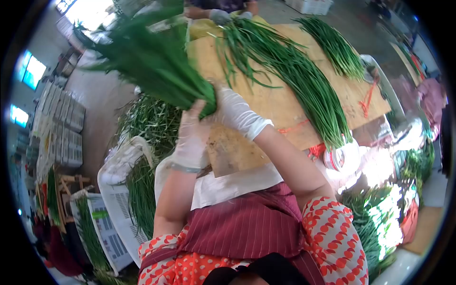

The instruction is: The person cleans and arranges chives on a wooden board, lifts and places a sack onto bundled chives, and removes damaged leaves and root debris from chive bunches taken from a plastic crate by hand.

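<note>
Both my hands wear white gloves and grip one thick bunch of green leafy stalks (161,71) at its lower end, above the left edge of a wooden board (266,114). My left hand (191,135) holds the base from the near side. My right hand (232,107) is wrapped against the same base from the right. The bunch's leaves fan out to the upper left, blurred. A long loose pile of green stalks (304,85) lies across the board, and a smaller bunch (335,47) lies at its far right.
A co-worker's gloved hands (221,17) are at the board's far edge. Red ties (365,102) and a white round container (341,156) sit on the right. A white crate (118,199) with greens stands at the left, near stacked crates (59,123).
</note>
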The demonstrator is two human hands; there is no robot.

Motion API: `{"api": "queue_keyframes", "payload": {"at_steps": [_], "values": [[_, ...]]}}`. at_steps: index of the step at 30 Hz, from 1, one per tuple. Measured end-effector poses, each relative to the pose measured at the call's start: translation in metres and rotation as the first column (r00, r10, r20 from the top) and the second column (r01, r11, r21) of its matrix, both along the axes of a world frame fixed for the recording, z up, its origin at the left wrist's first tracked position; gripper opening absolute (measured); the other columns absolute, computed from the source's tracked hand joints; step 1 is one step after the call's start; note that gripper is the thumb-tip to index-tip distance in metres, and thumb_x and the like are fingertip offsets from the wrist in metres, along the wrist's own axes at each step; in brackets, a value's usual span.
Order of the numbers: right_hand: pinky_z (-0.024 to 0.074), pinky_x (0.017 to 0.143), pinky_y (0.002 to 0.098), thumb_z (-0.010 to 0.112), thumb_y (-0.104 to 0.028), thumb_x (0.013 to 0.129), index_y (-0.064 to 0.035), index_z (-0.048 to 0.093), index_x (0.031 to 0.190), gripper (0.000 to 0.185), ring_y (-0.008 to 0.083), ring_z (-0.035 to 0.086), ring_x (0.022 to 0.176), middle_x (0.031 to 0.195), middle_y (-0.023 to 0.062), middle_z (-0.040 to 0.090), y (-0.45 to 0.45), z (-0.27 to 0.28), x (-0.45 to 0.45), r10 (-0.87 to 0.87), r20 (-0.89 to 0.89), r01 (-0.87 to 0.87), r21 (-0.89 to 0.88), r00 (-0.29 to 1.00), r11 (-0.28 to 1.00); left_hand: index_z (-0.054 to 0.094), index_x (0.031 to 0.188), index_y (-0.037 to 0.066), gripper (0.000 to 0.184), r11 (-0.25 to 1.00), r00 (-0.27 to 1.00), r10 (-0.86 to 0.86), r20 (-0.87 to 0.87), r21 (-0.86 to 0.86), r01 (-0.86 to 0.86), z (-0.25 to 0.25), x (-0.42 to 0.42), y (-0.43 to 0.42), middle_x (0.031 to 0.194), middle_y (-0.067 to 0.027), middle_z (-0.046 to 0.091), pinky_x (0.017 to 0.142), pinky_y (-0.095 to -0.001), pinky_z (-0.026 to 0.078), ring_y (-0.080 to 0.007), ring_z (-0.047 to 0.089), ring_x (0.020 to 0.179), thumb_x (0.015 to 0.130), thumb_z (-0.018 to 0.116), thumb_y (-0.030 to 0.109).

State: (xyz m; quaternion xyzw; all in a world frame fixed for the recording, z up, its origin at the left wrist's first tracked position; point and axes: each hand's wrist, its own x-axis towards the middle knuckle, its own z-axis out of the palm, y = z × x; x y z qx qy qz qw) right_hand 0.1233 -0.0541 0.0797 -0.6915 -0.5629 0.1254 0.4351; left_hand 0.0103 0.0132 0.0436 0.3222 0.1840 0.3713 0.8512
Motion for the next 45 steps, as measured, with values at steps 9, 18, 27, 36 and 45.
{"api": "queue_keyframes", "payload": {"at_steps": [9,18,27,36,45], "values": [[0.0475,0.075,0.0442,0.085,-0.023,0.046,-0.0044,0.032,0.122,0.095,0.0401,0.057,0.092,0.104,0.0263,0.055,-0.097,-0.004,-0.004,0.068,-0.039,-0.078,-0.407,0.997,0.910,0.041,0.127,0.008,0.054,0.925,0.963,-0.240,0.119,-0.274,0.264,-0.007,-0.008,-0.078,0.128,-0.0071,0.046,0.103,-0.0408,0.032,-0.0236,0.042,0.120,0.085,0.054,0.041],[0.0437,0.085,0.0394,0.078,-0.016,0.058,-0.0040,0.027,0.133,0.091,0.0377,0.052,0.104,0.115,0.0247,0.049,-0.184,0.022,0.037,-0.509,0.145,0.518,-0.034,0.849,0.855,0.043,0.126,0.009,0.045,0.814,0.817,-0.565,0.116,-0.078,0.575,0.043,0.094,-0.122,0.125,-0.0045,0.049,0.098,-0.0343,0.036,-0.0191,0.046,0.114,0.089,0.052,0.033],[0.0516,0.064,0.0399,0.062,-0.007,0.069,0.0000,0.019,0.137,0.081,0.0332,0.063,0.080,0.109,0.0234,0.051,-0.207,-0.052,0.089,-0.554,0.409,0.686,-0.502,0.725,0.527,0.034,0.127,0.001,0.052,0.686,0.624,-0.720,-0.303,-0.451,0.572,-0.025,0.163,-0.127,0.130,-0.0160,0.039,0.104,-0.0452,0.026,-0.0312,0.037,0.120,0.084,0.055,0.019],[0.0434,0.082,0.0391,0.058,-0.006,0.070,-0.0071,0.031,0.135,0.070,0.0293,0.052,0.100,0.117,0.0145,0.050,-0.226,-0.043,0.078,-0.588,0.644,0.807,-0.079,0.489,0.585,0.042,0.120,-0.001,0.036,0.716,0.649,-0.690,-0.322,-0.438,0.544,-0.011,0.178,-0.129,0.123,-0.0167,0.046,0.099,-0.0452,0.032,-0.0299,0.042,0.116,0.087,0.048,0.012],[0.0209,0.100,0.0597,0.061,-0.024,0.074,-0.0116,0.025,0.139,0.075,0.0353,0.034,0.125,0.133,0.0155,0.040,-0.218,-0.066,0.103,-0.525,0.575,0.742,-0.238,0.628,0.627,0.044,0.115,-0.003,0.034,0.640,0.573,-0.759,-0.309,-0.192,0.744,-0.029,0.157,-0.097,0.118,-0.0164,0.050,0.096,-0.0410,0.039,-0.0305,0.047,0.112,0.086,0.051,0.013]]}}
